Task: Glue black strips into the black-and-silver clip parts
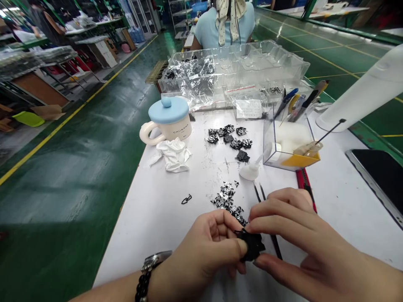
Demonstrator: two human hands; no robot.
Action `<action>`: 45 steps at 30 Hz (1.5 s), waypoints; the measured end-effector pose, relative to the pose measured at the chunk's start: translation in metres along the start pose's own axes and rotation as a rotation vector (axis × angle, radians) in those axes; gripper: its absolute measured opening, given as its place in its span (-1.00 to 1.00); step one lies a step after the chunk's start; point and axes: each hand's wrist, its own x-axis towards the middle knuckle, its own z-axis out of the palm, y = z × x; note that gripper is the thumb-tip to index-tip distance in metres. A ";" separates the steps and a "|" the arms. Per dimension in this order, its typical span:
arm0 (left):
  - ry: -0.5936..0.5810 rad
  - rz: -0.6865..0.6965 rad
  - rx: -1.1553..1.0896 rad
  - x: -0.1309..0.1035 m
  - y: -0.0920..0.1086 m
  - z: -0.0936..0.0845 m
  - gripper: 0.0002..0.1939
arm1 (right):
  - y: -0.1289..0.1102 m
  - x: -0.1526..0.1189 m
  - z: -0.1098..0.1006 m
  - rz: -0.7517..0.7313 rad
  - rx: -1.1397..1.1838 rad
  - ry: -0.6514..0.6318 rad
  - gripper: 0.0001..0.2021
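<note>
Between thumb and fingers, my left hand (214, 243) grips a small flat black part (252, 246) with an uneven outline. The fingertips of my right hand (292, 230) touch the same part from its right side, thumb below and forefinger above. Black tweezers (276, 245) lie on the table, partly under my right hand. Just beyond my hands is a loose pile of tiny metal pieces (228, 199). Farther back, several clusters of small black parts (231, 136) lie on the white tabletop (151, 226). What my left fingers do behind the part is hidden.
At the left stand a cream mug (176, 128) with a blue lid and a crumpled tissue (174, 154). A clear holder (286, 147) with pens, a white nozzle (250, 171), a red cutter (305, 186) and a phone (384, 176) are at right. Plastic trays (252, 63) stand behind; a person (204, 29) sits beyond.
</note>
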 end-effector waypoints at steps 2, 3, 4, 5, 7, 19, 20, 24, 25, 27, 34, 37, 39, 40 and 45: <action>0.001 0.001 0.002 0.000 0.000 0.000 -0.67 | 0.000 0.000 0.001 0.008 0.012 -0.005 -0.71; 0.000 0.003 0.005 0.000 0.000 0.000 -0.67 | 0.000 0.000 0.001 0.011 0.017 -0.004 -0.72; -0.001 0.005 0.007 0.000 0.000 0.000 -0.67 | -0.001 0.000 0.001 0.014 0.021 -0.004 -0.72; -0.002 0.006 0.010 0.000 0.000 -0.001 -0.67 | -0.001 -0.001 0.001 0.018 0.022 -0.003 -0.72; -0.003 0.009 0.017 0.000 -0.001 -0.002 -0.70 | 0.000 -0.001 0.001 0.019 0.020 0.005 -0.72; -0.013 0.017 0.048 0.002 -0.001 -0.002 -0.76 | 0.000 -0.002 0.002 0.022 0.086 0.032 -0.72; -0.015 0.016 0.052 0.002 -0.001 -0.002 -0.75 | 0.000 -0.002 0.002 0.021 0.087 0.029 -0.71; -0.023 0.016 0.063 0.002 -0.002 -0.003 -0.79 | 0.001 -0.002 0.002 0.016 0.103 0.030 -0.71; -0.021 0.017 0.062 0.002 -0.002 -0.003 -0.80 | 0.001 -0.002 0.002 0.013 0.105 0.029 -0.72; -0.014 0.018 0.053 0.002 -0.003 -0.003 -0.80 | 0.001 -0.001 0.003 0.003 0.102 0.027 -0.73; -0.028 0.019 0.044 0.002 -0.003 -0.005 -0.79 | 0.000 0.000 0.003 0.014 0.103 0.031 -0.73; -0.028 0.017 0.047 0.002 -0.003 -0.005 -0.80 | 0.000 0.000 0.003 0.014 0.104 0.026 -0.72; -0.028 0.015 0.047 0.002 -0.004 -0.005 -0.81 | 0.000 0.000 0.003 0.011 0.101 0.019 -0.71; -0.027 0.014 0.048 0.002 -0.004 -0.005 -0.81 | 0.001 0.000 0.003 0.007 0.100 0.016 -0.71; -0.023 0.033 0.065 0.002 -0.006 -0.006 -0.82 | 0.002 -0.001 0.003 0.014 0.116 0.021 -0.71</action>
